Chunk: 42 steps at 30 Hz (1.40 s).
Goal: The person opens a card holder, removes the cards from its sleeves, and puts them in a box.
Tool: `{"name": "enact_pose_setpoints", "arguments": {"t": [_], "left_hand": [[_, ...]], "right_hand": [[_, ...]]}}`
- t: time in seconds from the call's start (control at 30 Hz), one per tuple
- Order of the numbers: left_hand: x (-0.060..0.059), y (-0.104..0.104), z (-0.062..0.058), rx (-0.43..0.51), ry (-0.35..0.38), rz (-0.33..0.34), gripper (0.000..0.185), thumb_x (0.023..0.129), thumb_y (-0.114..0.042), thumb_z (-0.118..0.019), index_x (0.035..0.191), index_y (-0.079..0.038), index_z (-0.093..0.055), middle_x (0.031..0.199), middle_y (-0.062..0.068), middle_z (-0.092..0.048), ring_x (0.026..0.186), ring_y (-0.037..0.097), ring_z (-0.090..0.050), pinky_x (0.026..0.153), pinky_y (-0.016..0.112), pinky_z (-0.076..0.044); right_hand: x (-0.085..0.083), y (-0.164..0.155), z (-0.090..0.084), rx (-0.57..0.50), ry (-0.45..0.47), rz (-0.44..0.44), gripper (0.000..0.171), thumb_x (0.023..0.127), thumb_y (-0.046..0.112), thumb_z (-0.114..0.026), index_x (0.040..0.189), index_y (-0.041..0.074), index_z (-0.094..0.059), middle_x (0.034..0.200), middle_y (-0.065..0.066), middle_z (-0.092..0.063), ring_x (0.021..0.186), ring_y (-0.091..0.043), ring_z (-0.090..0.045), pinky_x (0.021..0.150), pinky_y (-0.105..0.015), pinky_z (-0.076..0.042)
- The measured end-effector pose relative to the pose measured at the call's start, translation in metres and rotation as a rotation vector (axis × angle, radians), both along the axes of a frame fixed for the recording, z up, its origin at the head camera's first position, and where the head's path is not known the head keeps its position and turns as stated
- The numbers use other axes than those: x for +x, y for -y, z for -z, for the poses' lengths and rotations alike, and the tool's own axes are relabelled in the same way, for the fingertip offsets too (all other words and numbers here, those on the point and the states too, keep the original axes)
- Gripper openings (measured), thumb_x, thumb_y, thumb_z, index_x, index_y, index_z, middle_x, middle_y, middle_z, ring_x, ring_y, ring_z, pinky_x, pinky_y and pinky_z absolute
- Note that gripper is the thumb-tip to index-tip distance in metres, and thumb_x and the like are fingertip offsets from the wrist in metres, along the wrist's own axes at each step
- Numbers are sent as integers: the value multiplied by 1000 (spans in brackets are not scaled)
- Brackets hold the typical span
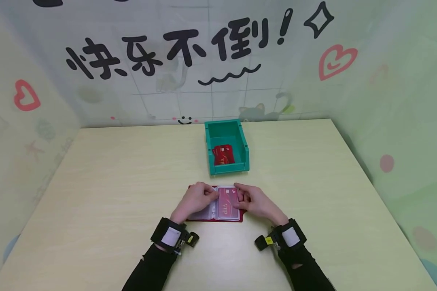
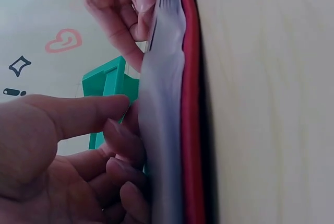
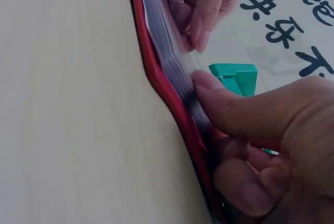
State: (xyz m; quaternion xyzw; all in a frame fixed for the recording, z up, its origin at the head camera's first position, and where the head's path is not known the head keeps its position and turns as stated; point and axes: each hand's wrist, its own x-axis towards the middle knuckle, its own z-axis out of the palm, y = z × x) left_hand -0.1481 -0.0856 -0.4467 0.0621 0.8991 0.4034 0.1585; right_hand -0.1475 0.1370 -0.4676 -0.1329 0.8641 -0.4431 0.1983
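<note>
A red card holder (image 1: 215, 210) lay open on the bench (image 1: 94, 182), just in front of the person and a little short of the green bin (image 1: 227, 147). In its right-hand clear sleeve sat a pink VIP card (image 1: 227, 204) — most of the way in, though from the head view it was hard to say whether its top edge was fully seated. The left hand (image 1: 196, 199) pressed down on the left page, fingers curled lightly over the plastic leaves; the left wrist view showed those fingertips (image 2: 125, 145) against the stack of sleeves. The right hand (image 1: 255, 201) worked the card's right edge, thumb (image 3: 219, 104) flat on the plastic and fingers tucked under the red cover, pinching the holder there. So the step in hand looked like seating a card in its pocket. The next move would call for a steady left hand while the right slid the card home, then a reach forward to the bin — more red cards (image 1: 223, 154) lay inside it, well apart from the holder.
</note>
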Motion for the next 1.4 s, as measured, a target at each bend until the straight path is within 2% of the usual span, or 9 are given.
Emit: {"name": "enact_pose_setpoints", "arguments": {"t": [0.1,0.23,0.47,0.6,0.7,0.87,1.13,1.3,1.4], "left_hand": [[-1,0,0,5,9,-20,21,97,-21,-65,93,-3,-76,71,3,-62,67,13,-50,58,23,-35],[0,-1,-2,14,32,-47,25,97,-22,-65,103,0,-75,82,7,-68,73,16,-54,61,24,-40],[1,0,-4,13,53,-19,25,99,-23,-62,96,-1,-74,74,6,-59,70,17,-51,59,25,-35],[-1,1,-5,4,68,12,28,102,-24,-58,99,-1,-74,74,6,-53,70,17,-48,61,26,-34],[-3,1,-6,0,90,22,31,103,-26,-56,104,-1,-75,78,7,-56,74,17,-49,63,26,-36],[-3,2,-5,1,106,25,30,103,-24,-55,105,-2,-75,84,7,-59,78,18,-50,65,27,-36],[0,3,-3,-24,77,36,29,101,-20,-58,76,-6,-64,74,5,-48,73,17,-49,62,26,-34],[1,2,-2,-17,70,21,31,101,-19,-59,72,-8,-60,72,4,-46,72,17,-49,61,26,-34],[1,2,-1,-10,73,11,29,101,-19,-59,75,-7,-62,74,5,-50,74,17,-50,62,26,-35]], "right_hand": [[-2,-1,1,-2,-2,-31,66,90,6,-73,149,-1,-44,86,-6,-47,79,-17,-45,59,-21,-32],[-2,0,0,-14,-19,-30,64,88,8,-76,146,3,-50,83,-4,-45,78,-16,-44,60,-21,-33],[-3,3,-3,-8,-56,-35,55,86,11,-79,135,7,-56,81,-4,-44,76,-16,-44,59,-22,-34],[-4,3,-3,1,-83,-46,51,85,14,-80,131,8,-58,76,-2,-42,71,-15,-43,58,-21,-32],[-5,3,-3,6,-96,-50,50,85,16,-81,129,8,-59,73,-1,-41,68,-14,-42,58,-21,-31],[-5,5,-2,5,-95,-44,52,84,18,-82,129,8,-59,73,-1,-41,69,-15,-42,58,-22,-31],[-4,6,-2,34,-67,-41,65,85,18,-80,144,7,-54,76,-2,-42,72,-15,-42,58,-21,-31],[-4,4,-2,26,-57,-58,67,86,19,-79,146,7,-52,74,-2,-40,71,-15,-41,57,-21,-29],[-5,3,-3,23,-46,-64,68,86,19,-79,147,7,-51,74,-2,-40,70,-15,-41,57,-21,-30]]}}
